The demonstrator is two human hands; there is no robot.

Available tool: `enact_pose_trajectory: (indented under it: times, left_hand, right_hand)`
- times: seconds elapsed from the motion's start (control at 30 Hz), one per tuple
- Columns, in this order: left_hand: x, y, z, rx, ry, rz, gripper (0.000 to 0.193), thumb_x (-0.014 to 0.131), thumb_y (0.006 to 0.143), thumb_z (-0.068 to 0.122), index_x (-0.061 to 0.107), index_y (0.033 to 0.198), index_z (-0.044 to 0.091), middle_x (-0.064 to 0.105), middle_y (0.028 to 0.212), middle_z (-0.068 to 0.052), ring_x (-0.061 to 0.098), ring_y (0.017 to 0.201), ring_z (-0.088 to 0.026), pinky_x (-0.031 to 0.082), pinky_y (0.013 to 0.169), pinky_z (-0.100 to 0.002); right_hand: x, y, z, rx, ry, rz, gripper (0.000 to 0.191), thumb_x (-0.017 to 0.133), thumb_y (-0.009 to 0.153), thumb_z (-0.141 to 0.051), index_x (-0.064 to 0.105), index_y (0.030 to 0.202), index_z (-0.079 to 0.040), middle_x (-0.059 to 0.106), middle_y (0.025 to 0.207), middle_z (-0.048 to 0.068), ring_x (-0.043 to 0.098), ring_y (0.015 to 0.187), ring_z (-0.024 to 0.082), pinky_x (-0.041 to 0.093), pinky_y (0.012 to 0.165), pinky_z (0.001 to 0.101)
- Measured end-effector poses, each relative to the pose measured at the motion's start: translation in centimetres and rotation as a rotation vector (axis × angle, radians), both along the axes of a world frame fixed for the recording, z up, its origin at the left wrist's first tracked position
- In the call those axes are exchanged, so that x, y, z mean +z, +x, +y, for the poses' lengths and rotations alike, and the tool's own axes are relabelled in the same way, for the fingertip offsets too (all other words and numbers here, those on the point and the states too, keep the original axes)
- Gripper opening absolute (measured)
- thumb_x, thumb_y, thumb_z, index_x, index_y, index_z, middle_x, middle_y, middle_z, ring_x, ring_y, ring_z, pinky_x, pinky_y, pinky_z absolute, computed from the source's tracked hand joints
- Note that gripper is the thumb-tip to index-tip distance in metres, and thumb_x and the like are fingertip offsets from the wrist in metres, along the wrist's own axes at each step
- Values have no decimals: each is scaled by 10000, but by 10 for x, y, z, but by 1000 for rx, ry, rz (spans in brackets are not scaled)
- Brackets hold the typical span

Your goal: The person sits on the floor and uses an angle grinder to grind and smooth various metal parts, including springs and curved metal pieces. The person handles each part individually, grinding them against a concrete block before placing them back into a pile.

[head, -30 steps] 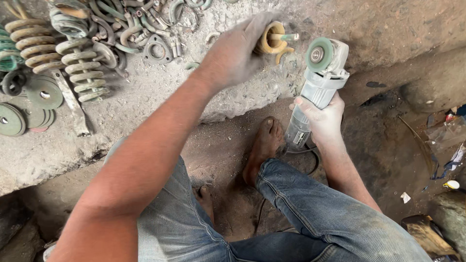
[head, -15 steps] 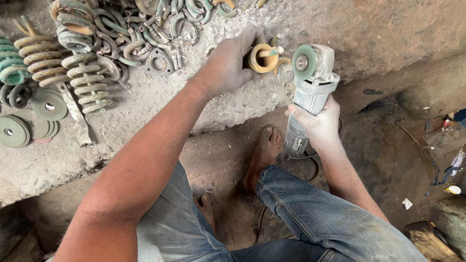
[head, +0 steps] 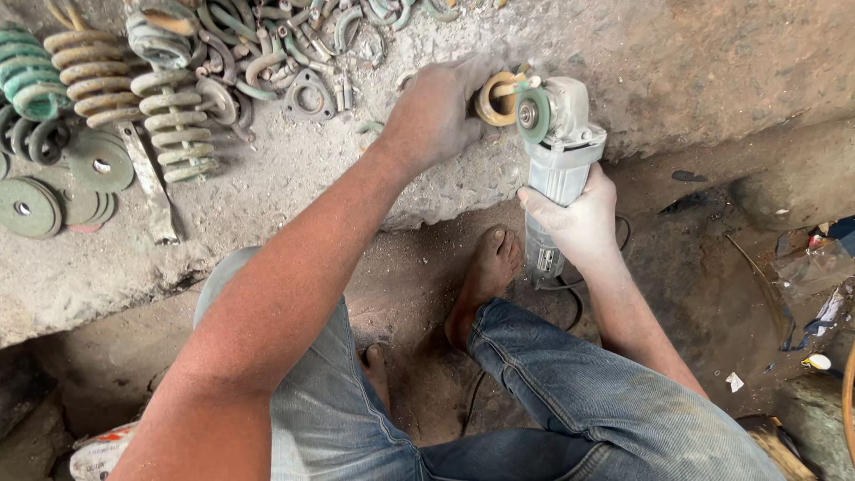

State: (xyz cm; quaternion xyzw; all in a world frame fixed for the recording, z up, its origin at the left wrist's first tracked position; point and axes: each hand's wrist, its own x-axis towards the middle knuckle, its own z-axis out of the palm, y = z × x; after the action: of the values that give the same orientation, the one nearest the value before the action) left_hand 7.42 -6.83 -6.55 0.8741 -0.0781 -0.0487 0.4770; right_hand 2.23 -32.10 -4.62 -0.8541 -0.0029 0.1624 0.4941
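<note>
My left hand point(head: 434, 114) grips a small yellowish metal ring point(head: 495, 100) and presses it onto the rough concrete ledge point(head: 312, 169). In my right hand point(head: 579, 223) is a grey angle grinder point(head: 557, 169), held by its body. Its green disc point(head: 533, 114) sits right against the ring's right side. The grinder's cable runs down past my bare foot point(head: 485, 276).
Coil springs point(head: 98, 85), green grinding discs point(head: 53, 187), curved metal rings and clamps point(head: 294, 44) lie on the ledge to the left. Below is a dirt floor with litter point(head: 815, 294) at the right. My knees in blue jeans fill the bottom.
Both hands have shifted slightly left and down in view; the grinder disc has closed in on the ring, now touching its side.
</note>
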Motion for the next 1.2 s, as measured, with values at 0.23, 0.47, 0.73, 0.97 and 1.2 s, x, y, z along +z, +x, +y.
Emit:
enact_pose_trajectory:
  times: [0.23, 0.47, 0.73, 0.97, 1.2]
  left_hand:
    - [-2, 0, -3, 9, -9, 5, 459, 868, 814, 212, 661, 1215, 132, 762, 942, -53, 758, 826, -180, 616, 820, -379]
    - [5, -1, 0, 26, 4, 58, 454, 884, 771, 209, 688, 1178, 158, 769, 932, -46, 750, 856, -213, 598, 820, -414]
    - [6, -2, 2, 7, -70, 25, 402, 855, 792, 115, 694, 1158, 144, 764, 946, -58, 741, 864, -228, 601, 814, -408]
    - [4, 2, 2, 4, -62, -34, 407, 875, 740, 129, 684, 1099, 128, 758, 948, -57, 738, 887, -229, 582, 855, -418]
    - [-7, 6, -7, 232, -105, 128, 743, 926, 769, 321, 502, 1323, 65, 642, 1165, -123, 708, 1051, -268, 605, 945, -431]
  right_hand:
    - [-2, 0, 3, 13, -58, -26, 513, 872, 799, -123, 609, 1213, 26, 734, 1108, 66, 701, 998, 123, 574, 890, 287]
    - [-1, -2, 13, -58, 26, 72, 529, 846, 791, -113, 595, 1241, 4, 705, 1110, 48, 689, 996, 122, 583, 873, 289]
    - [-8, -7, 7, -7, -33, -20, 515, 856, 816, -112, 585, 1234, 19, 722, 1144, 71, 713, 1032, 142, 584, 914, 300]
    - [-13, -14, 1, -12, -17, -45, 492, 853, 828, -85, 592, 1230, 29, 724, 1142, 100, 720, 1029, 170, 590, 908, 308]
    - [-9, -15, -15, -231, 330, 123, 283, 719, 913, 45, 621, 1177, 40, 712, 981, 114, 767, 829, 235, 659, 763, 372]
